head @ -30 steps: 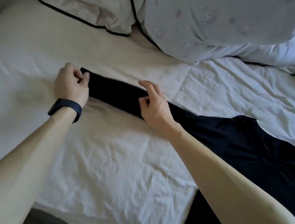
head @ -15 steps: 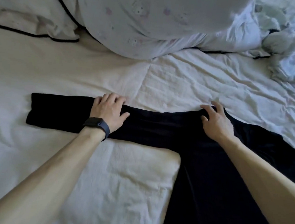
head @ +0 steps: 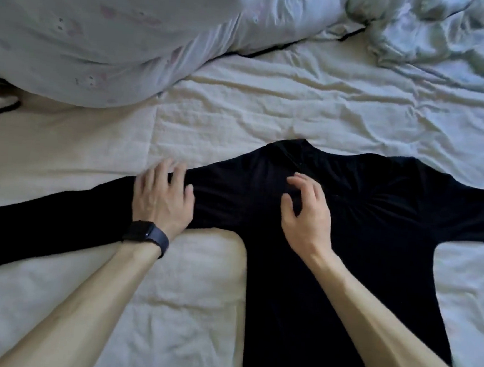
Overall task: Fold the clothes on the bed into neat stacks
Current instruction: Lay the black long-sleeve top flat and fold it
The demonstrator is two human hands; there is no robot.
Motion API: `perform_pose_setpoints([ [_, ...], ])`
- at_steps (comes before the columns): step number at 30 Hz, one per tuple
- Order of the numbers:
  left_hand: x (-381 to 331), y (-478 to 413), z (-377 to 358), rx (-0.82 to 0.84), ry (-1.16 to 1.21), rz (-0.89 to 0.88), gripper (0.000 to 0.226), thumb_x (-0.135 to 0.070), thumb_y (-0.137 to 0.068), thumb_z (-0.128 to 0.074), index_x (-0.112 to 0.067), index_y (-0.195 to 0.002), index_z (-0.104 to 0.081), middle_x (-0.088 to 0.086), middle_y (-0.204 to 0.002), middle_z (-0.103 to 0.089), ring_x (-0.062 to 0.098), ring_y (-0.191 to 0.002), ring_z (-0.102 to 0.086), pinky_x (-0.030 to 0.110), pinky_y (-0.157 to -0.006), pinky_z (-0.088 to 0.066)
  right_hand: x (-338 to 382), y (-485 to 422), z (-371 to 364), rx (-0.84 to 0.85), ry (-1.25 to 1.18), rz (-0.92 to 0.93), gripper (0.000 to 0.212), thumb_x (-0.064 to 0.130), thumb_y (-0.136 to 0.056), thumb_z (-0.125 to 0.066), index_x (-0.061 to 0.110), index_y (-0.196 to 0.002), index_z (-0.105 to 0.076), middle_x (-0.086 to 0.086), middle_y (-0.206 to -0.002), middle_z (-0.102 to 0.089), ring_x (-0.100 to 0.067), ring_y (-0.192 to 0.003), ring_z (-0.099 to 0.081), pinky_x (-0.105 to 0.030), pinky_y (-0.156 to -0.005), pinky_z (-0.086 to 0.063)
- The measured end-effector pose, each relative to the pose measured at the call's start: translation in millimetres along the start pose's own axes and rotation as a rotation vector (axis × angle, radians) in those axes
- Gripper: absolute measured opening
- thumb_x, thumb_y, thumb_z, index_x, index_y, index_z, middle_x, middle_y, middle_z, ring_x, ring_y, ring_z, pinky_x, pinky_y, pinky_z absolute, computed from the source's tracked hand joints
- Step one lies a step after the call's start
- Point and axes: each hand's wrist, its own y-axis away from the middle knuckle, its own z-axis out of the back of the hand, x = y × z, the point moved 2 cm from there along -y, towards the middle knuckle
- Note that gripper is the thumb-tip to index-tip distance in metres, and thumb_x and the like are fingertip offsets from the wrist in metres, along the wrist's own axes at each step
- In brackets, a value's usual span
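A black long-sleeved top [head: 354, 250] lies spread flat on the bed, collar toward the pillows, its left sleeve [head: 43, 225] stretched out to the left edge of view. My left hand [head: 161, 197], a dark watch on its wrist, rests flat on that sleeve near the shoulder. Over the chest just below the collar is my right hand [head: 305, 211], its fingers loosely curled and holding nothing. The top's right sleeve runs out of view at the right.
The cream bedsheet [head: 196, 310] is wrinkled all around the top. A large pale patterned pillow [head: 101, 36] lies at the back left. A crumpled pale green garment [head: 426, 30] sits at the back right.
Both hands slid rightward along the top: the left from the sleeve's cuff to near the shoulder, the right from the sleeve to the chest. The view shifted right, showing the whole collar.
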Motion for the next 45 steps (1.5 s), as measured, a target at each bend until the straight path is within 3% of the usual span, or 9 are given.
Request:
perform_pose_setpoints([
  [6,-162.4,82.8,-56.4,0.393,0.032,-0.597,0.068,-0.057,-0.093,-0.039,-0.036,-0.156,-0.027,0.000,-0.166,-0.018,0.025,-0.154,-0.014,0.059,-0.119,-0.004,-84.6,147.2,56.4,0.071,0.445,-0.140,0.063,0.052,-0.097,-0.051,0.023,-0.153,-0.044,-0.008,-0.166,-0.028,-0.027,-0.155,-0.019,-0.055,-0.119,-0.027],
  [9,-161.8,100.1,-84.6,0.488,-0.104,-0.397,0.067,-0.073,-0.093,-0.018,-0.054,-0.153,0.009,-0.009,-0.166,0.018,0.027,-0.152,0.019,0.068,-0.111,0.017,-135.8,183.0,82.9,0.253,0.639,-0.252,0.073,0.068,-0.095,-0.029,0.037,-0.161,-0.018,-0.004,-0.172,-0.001,-0.026,-0.158,0.004,-0.063,-0.121,-0.010],
  [13,-141.5,102.4,-95.5,0.484,-0.282,-0.208,0.067,-0.076,-0.090,0.001,-0.052,-0.148,0.025,-0.003,-0.163,0.026,0.025,-0.153,0.017,0.069,-0.109,0.014,-214.3,210.6,124.9,0.357,0.766,-0.464,0.078,0.078,-0.090,-0.005,0.045,-0.160,0.004,0.010,-0.164,0.033,-0.018,-0.152,0.029,-0.063,-0.122,0.006],
  [18,-194.4,119.7,-84.7,0.442,-0.139,-0.017,0.065,-0.056,-0.097,-0.015,-0.039,-0.158,-0.002,0.011,-0.167,0.007,0.035,-0.154,0.006,0.070,-0.116,-0.002,-228.0,205.9,143.4,0.259,0.680,-0.249,0.076,0.069,-0.096,-0.028,0.036,-0.162,-0.013,-0.003,-0.172,0.003,-0.026,-0.158,0.004,-0.054,-0.121,0.014],
  [22,-269.1,168.5,-94.9,0.539,-0.094,-0.265,0.064,-0.059,-0.099,-0.019,-0.047,-0.156,0.006,-0.004,-0.167,0.017,0.025,-0.154,0.013,0.070,-0.115,0.001,-244.7,213.0,153.1,0.324,0.659,-0.021,0.071,0.065,-0.098,-0.031,0.033,-0.161,-0.024,-0.003,-0.171,-0.007,-0.025,-0.158,-0.006,-0.060,-0.123,-0.002],
  [27,-356.9,198.1,-117.4,0.625,-0.075,-0.135,0.066,-0.063,-0.099,-0.018,-0.047,-0.155,0.012,-0.006,-0.165,0.024,0.026,-0.150,0.026,0.065,-0.113,0.014,-287.0,187.5,206.3,0.193,0.589,-0.035,0.067,0.056,-0.098,-0.037,0.027,-0.158,-0.034,-0.009,-0.169,-0.021,-0.028,-0.155,-0.019,-0.061,-0.121,-0.004],
  [32,-461.4,126.9,-132.6,0.572,-0.089,-0.281,0.063,-0.058,-0.100,-0.017,-0.046,-0.155,0.011,-0.006,-0.165,0.022,0.020,-0.153,0.017,0.058,-0.120,0.006,-366.4,92.5,308.0,0.081,0.233,-0.401,0.069,0.047,-0.100,-0.053,0.019,-0.158,-0.030,-0.011,-0.165,-0.025,-0.031,-0.151,-0.024,-0.053,-0.120,-0.020],
  [38,-584.9,20.5,-161.4,0.542,-0.058,-0.389,0.060,-0.056,-0.101,-0.021,-0.049,-0.152,0.011,-0.004,-0.168,0.007,0.016,-0.154,0.009,0.050,-0.121,0.007,-454.0,-33.5,417.3,-0.523,-0.538,-0.938,0.066,0.044,-0.091,-0.071,0.009,-0.140,-0.044,-0.002,-0.121,-0.059,-0.020,-0.109,-0.060,-0.016,-0.086,-0.043],
  [45,-623.4,-12.9,-198.9,0.566,-0.175,-0.412,0.065,-0.073,-0.091,-0.010,-0.060,-0.144,0.024,-0.007,-0.161,0.033,0.030,-0.150,0.026,0.066,-0.114,0.011,-523.4,-115.7,465.4,-0.647,-1.104,-1.055,0.057,0.024,-0.079,-0.087,0.003,-0.126,-0.061,-0.011,-0.114,-0.073,-0.028,-0.099,-0.073,-0.045,-0.086,-0.061],
])
